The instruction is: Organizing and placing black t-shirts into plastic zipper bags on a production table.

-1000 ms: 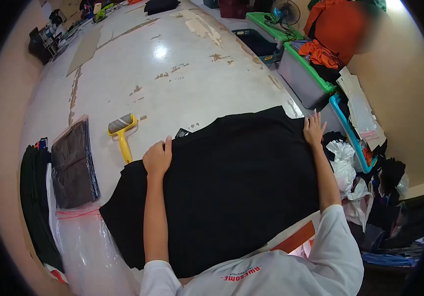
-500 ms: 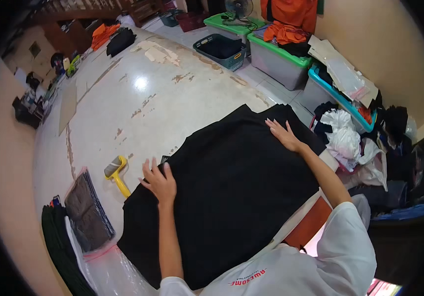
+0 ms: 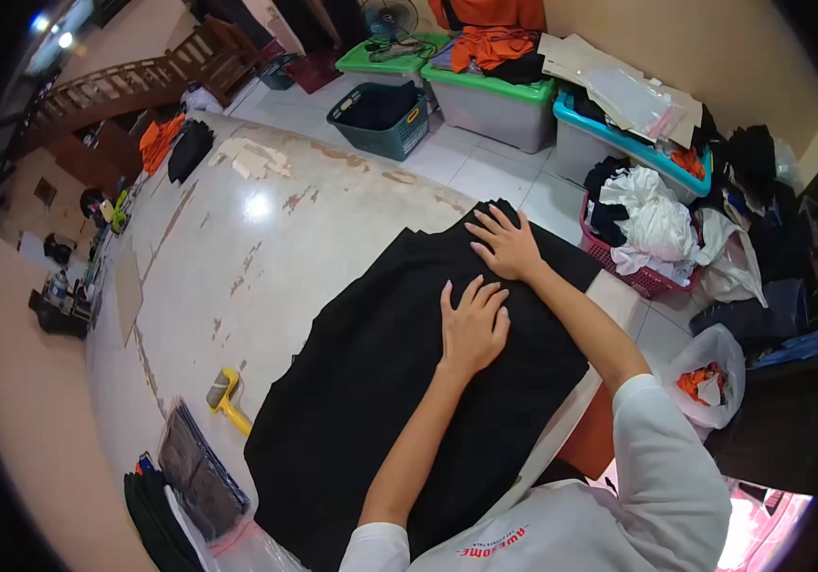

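My left hand lies flat, fingers spread, on the one black garment spread over the pale surface; my right hand is flat too, pressing the cloth near its far edge, just beyond the left; neither hand grips anything (both palms down). To the left of the garment lies one yellow-handled roller; nearer me, one folded grey cloth in a clear bag. On the floor beyond stand three plastic bins with lids, two green and one blue; one dark teal basket; one red basket of clothes.
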`<state>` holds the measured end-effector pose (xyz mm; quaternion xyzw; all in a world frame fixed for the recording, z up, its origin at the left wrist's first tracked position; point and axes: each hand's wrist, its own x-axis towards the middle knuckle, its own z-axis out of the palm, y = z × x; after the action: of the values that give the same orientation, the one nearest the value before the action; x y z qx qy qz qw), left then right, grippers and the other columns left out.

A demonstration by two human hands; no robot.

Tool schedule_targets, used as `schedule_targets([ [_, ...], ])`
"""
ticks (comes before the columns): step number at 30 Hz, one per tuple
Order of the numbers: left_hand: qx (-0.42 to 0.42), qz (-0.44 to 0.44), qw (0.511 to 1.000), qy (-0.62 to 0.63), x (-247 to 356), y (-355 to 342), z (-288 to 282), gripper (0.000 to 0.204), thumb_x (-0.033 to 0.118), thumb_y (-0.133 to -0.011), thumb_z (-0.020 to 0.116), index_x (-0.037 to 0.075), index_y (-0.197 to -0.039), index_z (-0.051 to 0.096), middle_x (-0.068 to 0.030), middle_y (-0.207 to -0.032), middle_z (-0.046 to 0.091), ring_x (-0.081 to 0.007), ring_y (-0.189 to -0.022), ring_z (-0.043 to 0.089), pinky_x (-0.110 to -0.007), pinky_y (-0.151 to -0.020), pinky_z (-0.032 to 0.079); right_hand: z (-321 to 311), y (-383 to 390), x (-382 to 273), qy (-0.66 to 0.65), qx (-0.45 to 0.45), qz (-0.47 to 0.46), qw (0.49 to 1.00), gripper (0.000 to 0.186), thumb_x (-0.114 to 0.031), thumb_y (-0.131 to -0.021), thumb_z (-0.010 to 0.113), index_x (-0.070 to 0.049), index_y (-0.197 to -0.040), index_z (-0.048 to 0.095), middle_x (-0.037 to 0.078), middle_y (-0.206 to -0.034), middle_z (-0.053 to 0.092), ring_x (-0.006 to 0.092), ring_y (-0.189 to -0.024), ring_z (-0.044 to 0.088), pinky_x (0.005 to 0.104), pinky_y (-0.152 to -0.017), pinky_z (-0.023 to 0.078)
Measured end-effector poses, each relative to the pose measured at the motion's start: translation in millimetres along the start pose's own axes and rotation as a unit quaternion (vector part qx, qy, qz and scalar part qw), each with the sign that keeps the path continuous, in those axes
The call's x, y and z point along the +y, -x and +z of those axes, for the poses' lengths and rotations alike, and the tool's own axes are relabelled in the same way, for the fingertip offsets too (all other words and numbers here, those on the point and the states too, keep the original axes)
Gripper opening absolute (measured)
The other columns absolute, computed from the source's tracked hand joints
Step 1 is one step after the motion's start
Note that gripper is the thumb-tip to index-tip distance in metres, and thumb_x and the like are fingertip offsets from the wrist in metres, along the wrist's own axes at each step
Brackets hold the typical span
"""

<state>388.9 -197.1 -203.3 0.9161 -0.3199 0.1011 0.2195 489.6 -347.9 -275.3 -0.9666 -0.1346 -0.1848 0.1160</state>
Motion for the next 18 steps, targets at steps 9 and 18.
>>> schedule_targets([
  [9, -0.271, -0.004, 0.958, -0.097, 3.0, -59.2, 25.1, 0.053, 0.043, -0.087, 0.027, 0.008, -0.122, 0.045, -0.0098, -0.13, 0.038, -0.0236, -0.122, 0.033, -0.044, -0.103, 0.014, 10.9, -32.9, 53.1, -0.255, -0.046, 0.12, 0.959, 0.036, -0.033, -0.086, 0.04, -0.018, -0.116, 0.05, 0.008, -0.134, 0.033, 0.0289, -0.126, 0.024, 0.0495, -0.101, 0.019],
  [18, -0.396, -0.081, 0.9, -0.164, 5.3, -91.1, 52.3, 0.091, 0.075, -0.072, 0.02, 0.013, -0.137, 0.007, -0.0089, -0.143, 0.003, -0.0233, -0.132, 0.003, -0.045, -0.104, 0.001, -38.1, 69.5, 88.7, -0.283, 0.037, 0.252, 0.925, 0.034, -0.035, -0.086, 0.041, -0.013, -0.108, 0.054, 0.007, -0.131, 0.037, 0.0262, -0.129, 0.019, 0.0552, -0.1, 0.005],
])
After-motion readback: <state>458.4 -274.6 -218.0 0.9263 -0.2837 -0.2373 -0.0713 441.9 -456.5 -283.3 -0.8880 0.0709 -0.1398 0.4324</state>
